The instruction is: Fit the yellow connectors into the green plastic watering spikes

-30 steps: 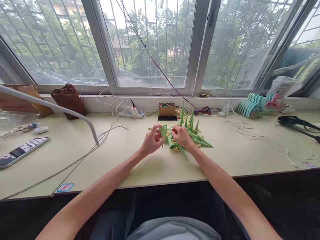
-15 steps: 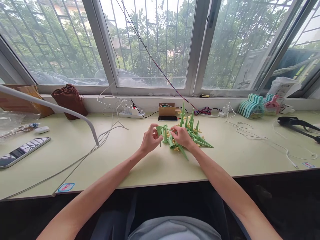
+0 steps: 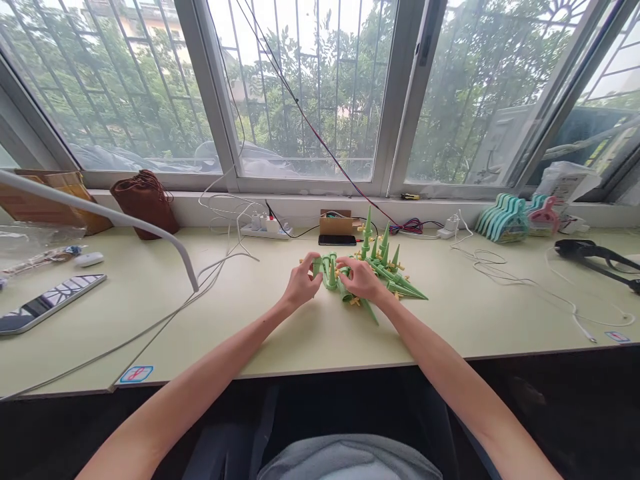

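Note:
My left hand (image 3: 301, 283) is closed around a green plant watering spike (image 3: 317, 266), at the left edge of a pile of them. Beside it, a green spike with its tip up (image 3: 332, 275) stands between my two hands. My right hand (image 3: 364, 280) reaches over the pile with thumb and fingers pinched together near a yellow valve (image 3: 345, 270). What that pinch holds is hidden. Several more green spikes with yellow valves lie to the right, tips outward (image 3: 407, 289), and others stand upright behind (image 3: 367, 233).
A phone (image 3: 337, 240) and an open cardboard box (image 3: 336, 223) are behind the pile. White cables (image 3: 220, 267) run across the left of the table. Teal clips (image 3: 503, 219) and black glasses (image 3: 595, 257) sit on the right. A white lamp arm (image 3: 165, 239) crosses the left.
The green spike in my left hand has turned, its point no longer showing below my fingers. My right hand has shifted slightly left and down over the pile. The camera view has shifted slightly.

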Demonstrator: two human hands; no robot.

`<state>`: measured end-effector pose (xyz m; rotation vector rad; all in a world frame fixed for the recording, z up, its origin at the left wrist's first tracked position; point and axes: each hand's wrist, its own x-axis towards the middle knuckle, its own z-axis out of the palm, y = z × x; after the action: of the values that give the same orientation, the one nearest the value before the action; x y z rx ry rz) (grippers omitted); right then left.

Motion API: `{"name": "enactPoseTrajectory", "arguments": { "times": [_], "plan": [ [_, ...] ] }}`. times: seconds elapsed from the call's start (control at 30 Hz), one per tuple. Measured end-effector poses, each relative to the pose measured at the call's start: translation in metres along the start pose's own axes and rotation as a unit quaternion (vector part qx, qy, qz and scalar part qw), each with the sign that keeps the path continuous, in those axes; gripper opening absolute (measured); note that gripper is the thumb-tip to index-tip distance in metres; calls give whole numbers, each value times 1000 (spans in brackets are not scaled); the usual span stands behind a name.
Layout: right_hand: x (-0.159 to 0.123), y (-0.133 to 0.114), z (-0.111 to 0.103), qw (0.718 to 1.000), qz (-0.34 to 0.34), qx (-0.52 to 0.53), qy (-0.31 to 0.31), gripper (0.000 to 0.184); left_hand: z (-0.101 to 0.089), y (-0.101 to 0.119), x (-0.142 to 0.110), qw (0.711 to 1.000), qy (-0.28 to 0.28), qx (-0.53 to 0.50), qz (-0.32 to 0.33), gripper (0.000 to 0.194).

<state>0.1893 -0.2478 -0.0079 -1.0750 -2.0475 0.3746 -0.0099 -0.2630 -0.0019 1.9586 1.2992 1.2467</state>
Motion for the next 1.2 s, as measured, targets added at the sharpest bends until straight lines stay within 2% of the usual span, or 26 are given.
{"name": "enactPoseTrajectory", "arguments": {
  "times": [0.17, 0.4, 0.73, 0.97, 1.1, 1.2],
  "plan": [
    [1, -5, 10, 1000, 2, 10, 13, 42, -1, 0, 0, 1000, -6, 11, -11, 36],
    [4, -7, 17, 999, -34, 5, 9, 11, 0, 3, -1, 999, 4, 40, -13, 27],
    [2, -22, 14, 998, -51, 24, -1, 16, -2, -6, 1, 997, 20, 77, 0, 20],
    [3, -34, 9, 996, -66, 51, -14, 14, -7, -7, 3, 992, 31, 120, 4, 17],
    [5, -37, 3, 995, -73, 59, -19, 12, -21, -5, 11, 988, 6, 151, 10, 23],
    [9, -35, -7, 996, -73, 59, -8, 7, -34, -4, 20, 983, -61, 175, 14, 18]
  ]
}}
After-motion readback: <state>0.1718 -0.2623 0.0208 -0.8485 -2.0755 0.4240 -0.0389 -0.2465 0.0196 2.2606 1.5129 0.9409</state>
